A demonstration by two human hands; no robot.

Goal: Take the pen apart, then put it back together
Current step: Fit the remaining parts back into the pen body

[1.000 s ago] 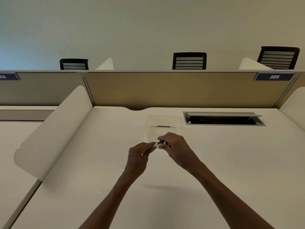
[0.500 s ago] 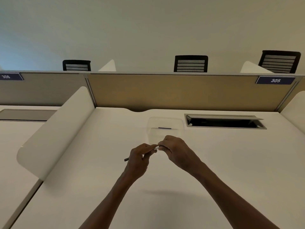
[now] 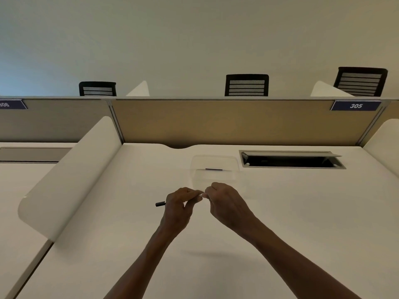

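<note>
The pen (image 3: 160,204) lies crosswise over the desk (image 3: 302,212), its left end pinched in the left hand (image 3: 178,207), its right end in the right hand (image 3: 224,201).

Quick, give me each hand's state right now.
Left hand: pinches the pen, dark end sticking out left.
Right hand: pinches the pen's pale other end.

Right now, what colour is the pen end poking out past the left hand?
Black, seen in the head view: the pen tip sticks out beside the left hand.
</note>
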